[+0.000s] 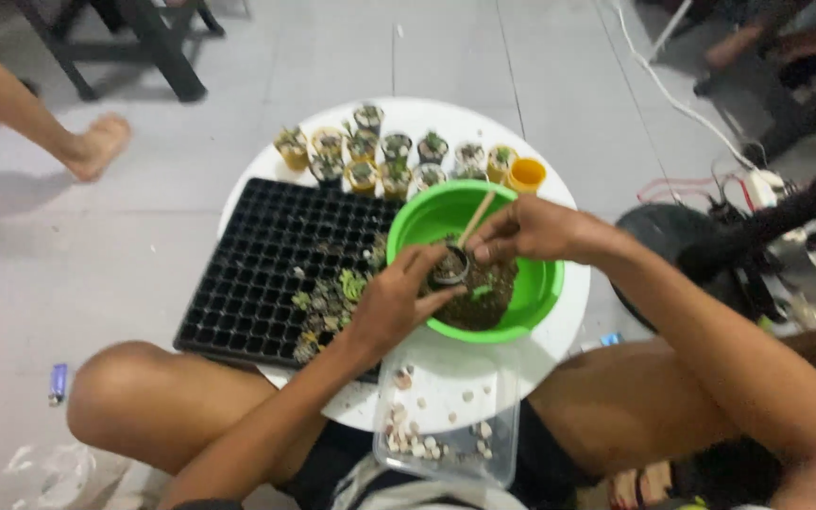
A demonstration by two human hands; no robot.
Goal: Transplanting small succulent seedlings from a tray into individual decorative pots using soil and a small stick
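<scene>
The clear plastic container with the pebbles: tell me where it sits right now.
In the head view, the clear plastic container sits at the near edge of the round white table, just below the green bowl and between the person's knees.

Bare arms, dark shorts [351, 463]

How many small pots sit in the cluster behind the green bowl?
About 13 small pots, in two loose rows along the white round table's far edge, from the left yellow pot to the empty yellow pot. Blur may hide some.
</scene>
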